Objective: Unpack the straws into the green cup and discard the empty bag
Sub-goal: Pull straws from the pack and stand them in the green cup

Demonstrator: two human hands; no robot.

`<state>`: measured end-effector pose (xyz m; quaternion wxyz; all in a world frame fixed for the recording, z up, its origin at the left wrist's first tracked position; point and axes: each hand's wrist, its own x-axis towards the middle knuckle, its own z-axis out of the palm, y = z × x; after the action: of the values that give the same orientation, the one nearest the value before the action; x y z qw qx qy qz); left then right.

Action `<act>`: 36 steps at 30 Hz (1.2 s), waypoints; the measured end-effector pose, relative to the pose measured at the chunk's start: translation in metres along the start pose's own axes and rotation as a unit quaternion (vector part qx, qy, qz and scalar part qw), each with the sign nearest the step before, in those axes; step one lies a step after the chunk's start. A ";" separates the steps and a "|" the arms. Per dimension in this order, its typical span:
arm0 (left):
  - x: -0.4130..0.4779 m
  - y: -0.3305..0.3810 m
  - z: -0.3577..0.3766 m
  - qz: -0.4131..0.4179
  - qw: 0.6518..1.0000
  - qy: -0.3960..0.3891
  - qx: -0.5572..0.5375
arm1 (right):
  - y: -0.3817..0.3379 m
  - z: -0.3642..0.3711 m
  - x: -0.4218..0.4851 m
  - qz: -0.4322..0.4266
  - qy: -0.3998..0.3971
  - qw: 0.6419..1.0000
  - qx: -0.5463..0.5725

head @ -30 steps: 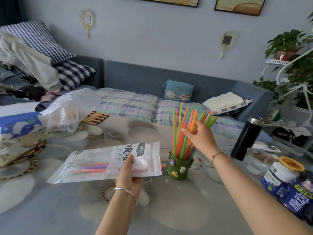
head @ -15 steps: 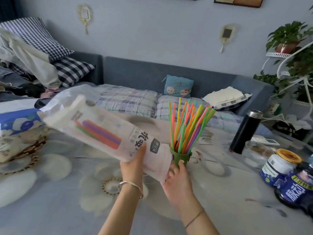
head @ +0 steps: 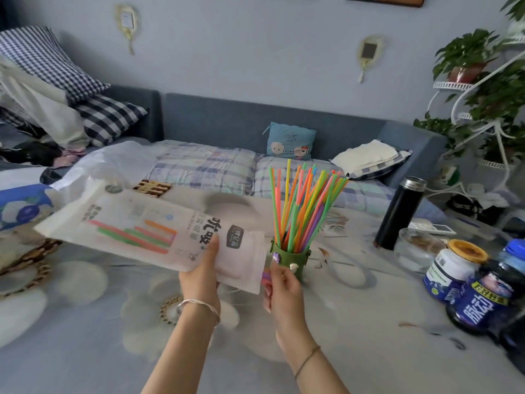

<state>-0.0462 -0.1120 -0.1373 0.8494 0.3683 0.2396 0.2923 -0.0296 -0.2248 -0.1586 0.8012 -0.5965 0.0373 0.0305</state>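
A green cup (head: 290, 259) stands upright on the table, full of several coloured straws (head: 305, 204) that fan out above it. My left hand (head: 202, 270) grips the white straw bag (head: 136, 223) near its open right end and holds it off the table, closed end tilted up to the left. A few green, orange and pink straws (head: 133, 236) lie inside the bag. My right hand (head: 282, 290) is at the bag's mouth, just in front of the cup, its fingers pinching purple and pink straw ends (head: 265, 275) that stick out there.
A black thermos (head: 400, 214), a glass bowl (head: 417, 248) and two blue-labelled jars (head: 454, 270) (head: 480, 304) crowd the table's right side. A white plastic bag (head: 93, 166) and a wooden trivet (head: 153, 187) lie at the back left. A sofa runs behind the table.
My right hand left the straws in the cup and came down to the bag's mouth. My left hand lifted the bag off the table and tilted its closed end up.
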 end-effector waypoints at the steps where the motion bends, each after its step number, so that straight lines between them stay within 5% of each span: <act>1: 0.002 0.001 -0.002 -0.014 1.000 0.005 -0.024 | -0.004 -0.003 0.003 -0.027 0.005 1.000 -0.005; 7: 0.013 0.002 -0.011 -0.073 0.990 0.028 -0.118 | -0.040 -0.033 0.015 -0.084 0.094 0.989 0.071; 11: 0.008 -0.007 -0.005 -0.095 0.990 0.009 -0.103 | -0.032 -0.027 0.013 -0.027 0.033 0.995 0.089; 14: 0.000 -0.017 0.000 -0.123 0.990 -0.021 -0.073 | -0.023 -0.014 0.010 -0.021 -0.009 1.000 0.003; 20: 0.011 -0.016 -0.004 -0.107 0.989 -0.001 -0.100 | -0.044 -0.031 0.016 -0.106 0.043 0.993 0.034; 36: -0.002 -0.035 0.006 -0.153 0.986 -0.017 -0.062 | -0.053 -0.034 0.022 -0.123 0.052 0.991 -0.001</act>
<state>-0.0324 -0.1356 -0.1604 0.9093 0.2788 0.2600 0.1666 -0.0035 -0.2723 -0.1196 0.7955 -0.5977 0.0052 -0.0997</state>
